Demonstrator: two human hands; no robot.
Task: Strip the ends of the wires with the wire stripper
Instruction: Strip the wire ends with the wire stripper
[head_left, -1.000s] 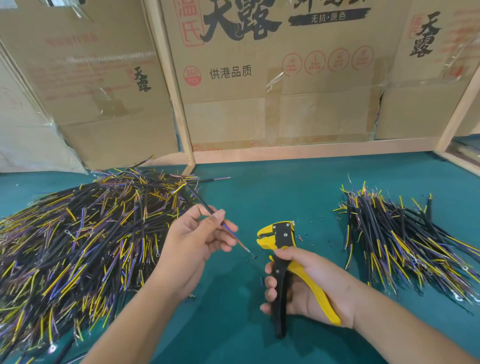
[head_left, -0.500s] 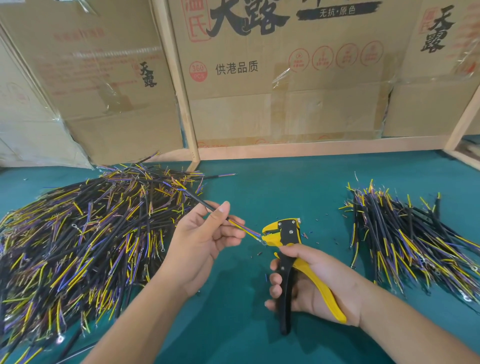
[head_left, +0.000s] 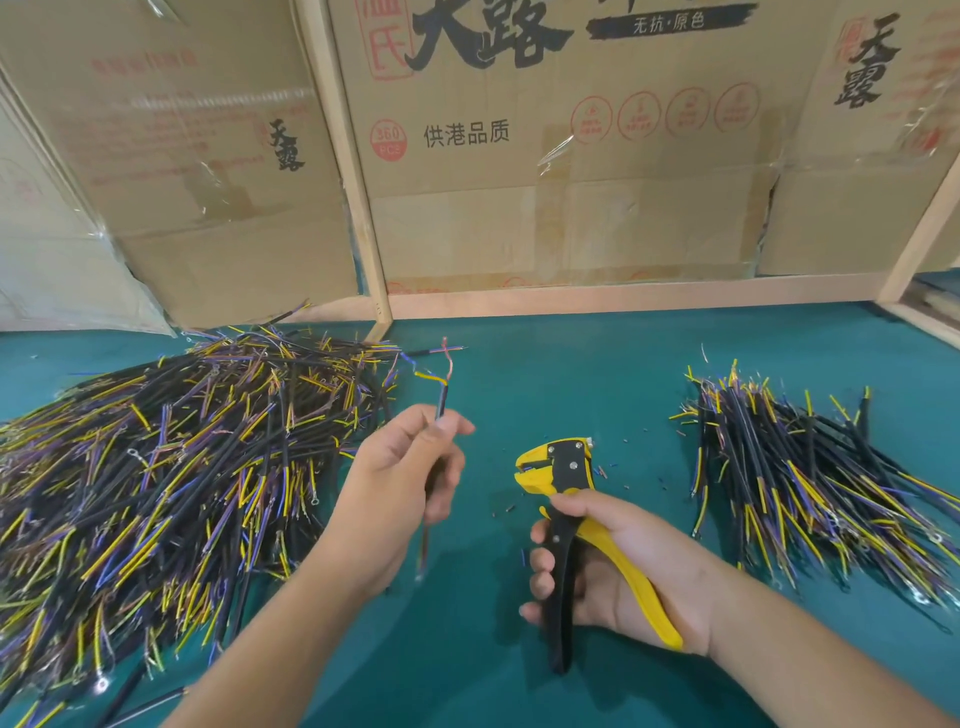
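Presently, the left hand (head_left: 395, 488) pinches a single black-sheathed wire (head_left: 440, 402) between thumb and curled fingers, holding it near upright above the green table (head_left: 597, 374). The wire's upper end shows splayed yellow and blue inner cores with bare copper tips; its lower end hangs below the hand. The right hand (head_left: 618, 566) grips the wire stripper (head_left: 563, 499), fingers wrapped round the black handle and the yellow handle lying against the palm. The stripper's yellow head points up and left, its jaws slightly parted, apart from the wire. Small insulation scraps (head_left: 605, 473) lie on the table around the head. A large wire heap (head_left: 171, 467) lies to the left, a smaller wire pile (head_left: 810, 467) to the right. Cardboard boxes (head_left: 519, 156) stand behind the table.
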